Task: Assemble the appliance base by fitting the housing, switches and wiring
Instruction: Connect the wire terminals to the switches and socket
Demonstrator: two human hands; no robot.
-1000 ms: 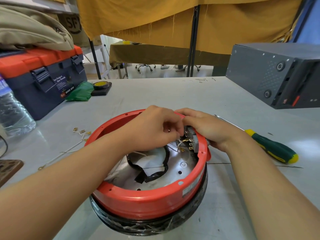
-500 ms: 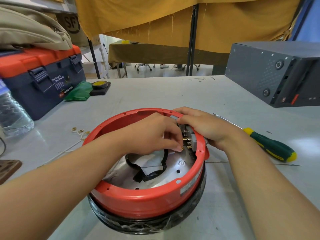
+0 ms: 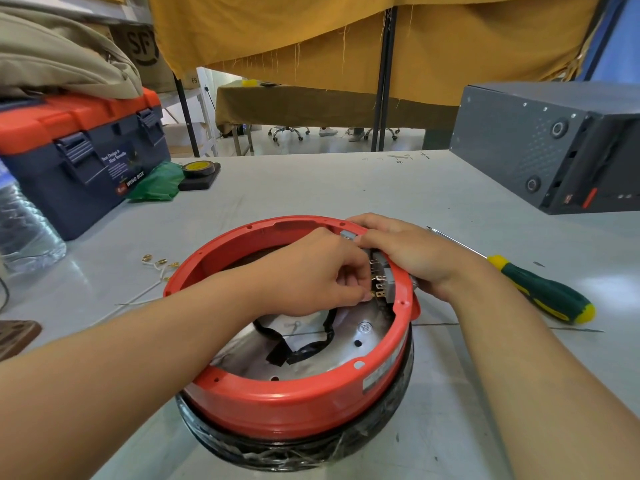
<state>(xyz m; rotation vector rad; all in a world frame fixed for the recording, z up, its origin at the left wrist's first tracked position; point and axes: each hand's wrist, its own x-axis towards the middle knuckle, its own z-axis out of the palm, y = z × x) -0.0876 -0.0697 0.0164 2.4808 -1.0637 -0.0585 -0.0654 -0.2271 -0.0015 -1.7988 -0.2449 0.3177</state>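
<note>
A round red housing (image 3: 287, 403) sits upside down on a black plastic-wrapped body (image 3: 298, 452) in front of me. Inside lie a silver plate (image 3: 346, 351) and a black sleeved wire (image 3: 301, 351). A grey switch block (image 3: 386, 289) with brass terminals sits against the right inner wall. My left hand (image 3: 311, 275) reaches inside, its fingertips pinched on a small connector at the lowest terminals. My right hand (image 3: 405, 251) grips the housing rim and the switch from outside.
A green and yellow screwdriver (image 3: 540, 292) lies right of the housing. White wires with brass terminals (image 3: 159, 268) lie to the left. A blue and orange toolbox (image 3: 79, 157), a water bottle (image 3: 24, 223), tape (image 3: 199, 169) and a grey case (image 3: 554, 143) stand around.
My left hand's fingertips slid down the switch terminals from the upper ones to the lowest. My right hand stayed on the rim.
</note>
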